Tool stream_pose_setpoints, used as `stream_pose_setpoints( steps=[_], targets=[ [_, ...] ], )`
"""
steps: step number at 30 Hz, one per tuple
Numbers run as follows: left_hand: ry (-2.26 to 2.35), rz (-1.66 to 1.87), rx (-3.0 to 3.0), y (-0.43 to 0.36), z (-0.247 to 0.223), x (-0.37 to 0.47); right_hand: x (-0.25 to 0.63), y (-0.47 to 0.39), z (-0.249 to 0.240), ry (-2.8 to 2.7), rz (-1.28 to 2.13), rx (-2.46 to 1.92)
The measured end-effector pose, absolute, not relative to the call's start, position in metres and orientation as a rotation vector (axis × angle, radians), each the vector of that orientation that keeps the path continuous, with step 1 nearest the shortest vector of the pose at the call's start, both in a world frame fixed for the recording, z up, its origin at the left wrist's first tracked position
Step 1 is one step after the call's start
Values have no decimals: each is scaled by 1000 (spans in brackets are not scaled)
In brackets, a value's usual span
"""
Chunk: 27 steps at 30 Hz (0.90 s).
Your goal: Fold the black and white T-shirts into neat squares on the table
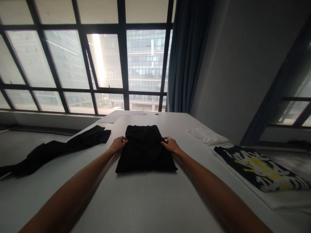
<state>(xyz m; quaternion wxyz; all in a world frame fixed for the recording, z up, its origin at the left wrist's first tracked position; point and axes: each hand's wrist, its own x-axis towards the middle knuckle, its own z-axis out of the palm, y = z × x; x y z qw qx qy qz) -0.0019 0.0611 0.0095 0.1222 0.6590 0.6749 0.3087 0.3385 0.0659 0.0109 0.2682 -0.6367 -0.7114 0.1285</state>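
A folded black garment (146, 150) lies on the white table in front of me, narrower at its far end and wider at the near edge. Its dark cloth hides what kind of garment it is. At its left edge, my left hand (118, 143) is closed, thumb and fingers pinching the cloth. Opposite, my right hand (171, 144) pinches the right edge in the same way. Both forearms reach in from the bottom of the view.
On the left, a long black garment (65, 147) stretches over the table (145, 200) edge. White papers (109, 118) lie at the back. To the right are folded white cloth (207, 135) and a dark printed garment (262, 168). Windows and a blue curtain (186, 58) stand behind.
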Motion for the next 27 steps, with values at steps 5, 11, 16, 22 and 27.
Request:
stream_pose_setpoints(
  steps=[5, 11, 16, 22, 27],
  targets=[
    [1997, 575, 1908, -2, 22, -13, 365, 10, 24, -2102, 324, -1813],
    [1709, 399, 1899, -80, 31, -11, 376, -45, 37, -2243, 745, -1721],
    [1694, 543, 1864, -97, 13, -5, 377, -55, 28, -2153, 828, -1708],
    [1545, 904, 1786, -102, 5, -2, 388, -49, 24, -2069, 915, -1518],
    [1400, 998, 1674, -101, 7, -9, 395, -45, 21, -2067, 950, -1474]
  ],
)
